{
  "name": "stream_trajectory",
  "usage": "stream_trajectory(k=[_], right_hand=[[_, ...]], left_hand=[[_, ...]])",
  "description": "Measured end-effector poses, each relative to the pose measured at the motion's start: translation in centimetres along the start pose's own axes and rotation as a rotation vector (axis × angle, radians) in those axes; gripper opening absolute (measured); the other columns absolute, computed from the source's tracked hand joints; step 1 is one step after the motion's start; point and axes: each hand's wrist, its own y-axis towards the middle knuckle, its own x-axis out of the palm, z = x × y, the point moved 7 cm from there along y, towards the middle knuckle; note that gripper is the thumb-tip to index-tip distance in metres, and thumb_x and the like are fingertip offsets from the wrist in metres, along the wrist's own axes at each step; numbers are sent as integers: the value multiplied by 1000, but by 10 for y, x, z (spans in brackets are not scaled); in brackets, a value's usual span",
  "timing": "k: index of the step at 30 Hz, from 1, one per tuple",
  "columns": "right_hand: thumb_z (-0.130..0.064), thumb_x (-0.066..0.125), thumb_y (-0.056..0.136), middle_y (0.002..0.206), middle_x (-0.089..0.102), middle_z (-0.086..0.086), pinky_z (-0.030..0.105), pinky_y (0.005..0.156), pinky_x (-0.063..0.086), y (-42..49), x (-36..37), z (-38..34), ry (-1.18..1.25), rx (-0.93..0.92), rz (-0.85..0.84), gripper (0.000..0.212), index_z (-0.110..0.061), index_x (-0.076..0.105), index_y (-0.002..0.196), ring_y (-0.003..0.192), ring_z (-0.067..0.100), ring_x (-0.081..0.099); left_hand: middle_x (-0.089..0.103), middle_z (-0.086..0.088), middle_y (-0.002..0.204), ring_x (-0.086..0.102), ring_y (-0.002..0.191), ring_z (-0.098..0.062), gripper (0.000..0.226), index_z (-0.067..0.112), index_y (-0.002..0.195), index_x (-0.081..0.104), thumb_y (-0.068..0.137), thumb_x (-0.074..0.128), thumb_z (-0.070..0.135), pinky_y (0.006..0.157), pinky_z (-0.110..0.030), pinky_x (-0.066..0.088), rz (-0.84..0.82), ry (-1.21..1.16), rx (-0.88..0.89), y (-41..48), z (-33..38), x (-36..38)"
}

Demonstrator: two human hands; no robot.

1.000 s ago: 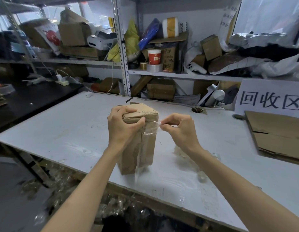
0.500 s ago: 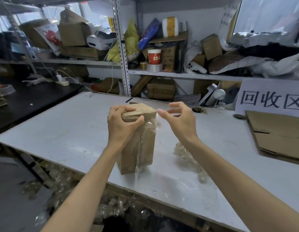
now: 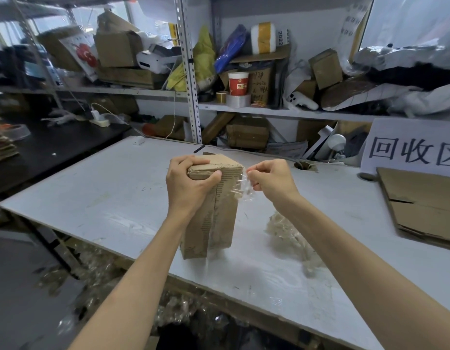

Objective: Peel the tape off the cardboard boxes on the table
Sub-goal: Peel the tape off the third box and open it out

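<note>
Head view, cardboard box [image 3: 213, 210] standing upright on the white table [image 3: 92, 198], long axis vertical, left hand [image 3: 187, 184] gripping its top, right hand [image 3: 271, 181] pinching clear tape [image 3: 240, 188] beside its upper right corner.

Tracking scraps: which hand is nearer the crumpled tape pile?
Right. The right hand, pinching a tape strip, is beside the tape pile; the left hand grips the box, farther left.

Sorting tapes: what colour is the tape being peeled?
Clear, see-through tape; head view.
</note>
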Motion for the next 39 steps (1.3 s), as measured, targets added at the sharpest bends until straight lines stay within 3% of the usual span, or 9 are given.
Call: stream_trajectory(k=[4,8,13,18,23,26,29,35,39], right_hand=[[0,54,88,72,62,9,20,56,50,-1,0,5,126,48,-39,15,-6,67,81,64,14,56],[-31,63,90,75,67,5,20,55,50,0,8,-1,194,6,-49,27,-5,70,89,62,10,58],[-10,65,89,67,64,8,21,53,51,0,14,2,142,-9,-42,13,-1,68,80,56,12,55],[-2,49,97,84,64,12,26,60,49,-3,38,18,423,314,-219,21,-2,60,78,69,18,52],[2,42,97,94,58,15,39,88,50,-5,48,23,688,480,-280,18,5,60,100,79,24,50],[4,41,96,86,61,17,30,66,56,-8,48,25,778,515,-224,19,9,60,95,73,22,56],[4,44,95,80,63,18,26,55,57,-5,43,21,651,413,-202,21,6,58,81,71,23,62],[1,51,90,91,63,26,38,75,60,-11,27,19,206,81,-68,9,-1,53,82,81,29,69],[-9,57,89,92,67,8,45,76,56,-23,14,-1,-41,-228,40,15,-4,48,79,83,27,66]], left_hand=[[53,6,112,52,99,4,28,27,97,70,73,84,28,74,3,39,-35,-37,5,1,-2,-2],[52,3,114,53,101,-1,29,28,98,69,73,84,29,73,3,40,-44,-35,-7,2,-5,-6],[54,2,118,53,110,-7,31,25,101,71,73,84,29,77,4,39,-36,-28,14,-3,-8,-8],[54,2,120,53,107,-4,31,24,102,71,74,84,28,76,3,40,-44,-40,10,-2,-9,-12],[53,4,117,49,103,9,29,27,100,71,74,84,29,76,3,40,-42,-53,13,1,-10,-12],[54,4,115,50,100,11,28,29,97,70,73,85,28,75,3,40,-22,-54,0,4,-11,-12],[54,4,113,51,98,9,28,28,97,71,73,85,29,75,2,40,1,-48,-6,6,-12,-13],[53,4,112,52,96,5,28,31,97,69,73,84,34,72,3,41,6,-33,-23,9,-13,-6],[52,-4,119,55,98,-7,34,24,101,72,72,84,35,74,1,40,134,-2,-152,18,-29,-21]])
